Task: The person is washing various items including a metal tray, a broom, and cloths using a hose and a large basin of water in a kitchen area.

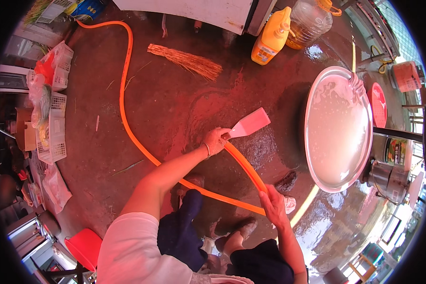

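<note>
My left hand [216,140] grips a flat scraper [251,122], its wide blade pointing away to the right. The same hand meets the upper end of an orange hose [246,165]; whether its fingers also grip the hose is hidden. Further down the hose, my right hand [272,203] is closed around it. From there the hose runs back across the wet floor [103,156], passing behind my left forearm and curving up to the far left. A pale crumpled item [289,205] shows just beside my right hand.
A large metal basin [337,131] of cloudy liquid stands to the right. Ahead lie a straw brush [184,61], a yellow pump bottle [272,37] and a clear plastic jug [310,23]. White plastic crates [53,142] line the left, with a red bucket [85,248] nearer me.
</note>
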Action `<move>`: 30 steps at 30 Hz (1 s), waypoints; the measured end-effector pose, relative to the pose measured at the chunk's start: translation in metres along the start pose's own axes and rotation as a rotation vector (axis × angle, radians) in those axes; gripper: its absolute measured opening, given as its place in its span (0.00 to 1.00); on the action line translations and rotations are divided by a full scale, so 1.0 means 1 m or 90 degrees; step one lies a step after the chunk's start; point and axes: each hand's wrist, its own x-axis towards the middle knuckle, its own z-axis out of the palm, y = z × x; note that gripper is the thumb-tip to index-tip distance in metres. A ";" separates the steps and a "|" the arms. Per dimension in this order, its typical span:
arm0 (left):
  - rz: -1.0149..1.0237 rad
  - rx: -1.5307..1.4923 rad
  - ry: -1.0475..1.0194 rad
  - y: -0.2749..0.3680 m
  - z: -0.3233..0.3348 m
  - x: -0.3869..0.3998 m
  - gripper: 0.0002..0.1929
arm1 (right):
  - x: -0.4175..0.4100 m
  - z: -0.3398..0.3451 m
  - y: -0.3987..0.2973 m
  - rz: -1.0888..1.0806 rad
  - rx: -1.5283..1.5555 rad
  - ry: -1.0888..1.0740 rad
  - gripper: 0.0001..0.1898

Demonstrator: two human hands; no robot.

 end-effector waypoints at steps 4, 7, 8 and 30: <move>0.035 0.138 -0.013 0.004 -0.022 0.015 0.19 | 0.000 -0.009 -0.009 0.063 0.125 0.026 0.15; 0.080 0.310 0.112 0.009 -0.090 0.070 0.28 | -0.002 -0.013 -0.003 0.091 0.173 0.060 0.14; 0.021 0.362 0.114 0.018 -0.114 0.090 0.34 | -0.002 -0.015 -0.003 0.084 0.169 0.069 0.14; 0.059 0.794 -0.218 0.037 -0.164 0.118 0.10 | -0.029 -0.010 0.026 0.126 0.129 0.105 0.13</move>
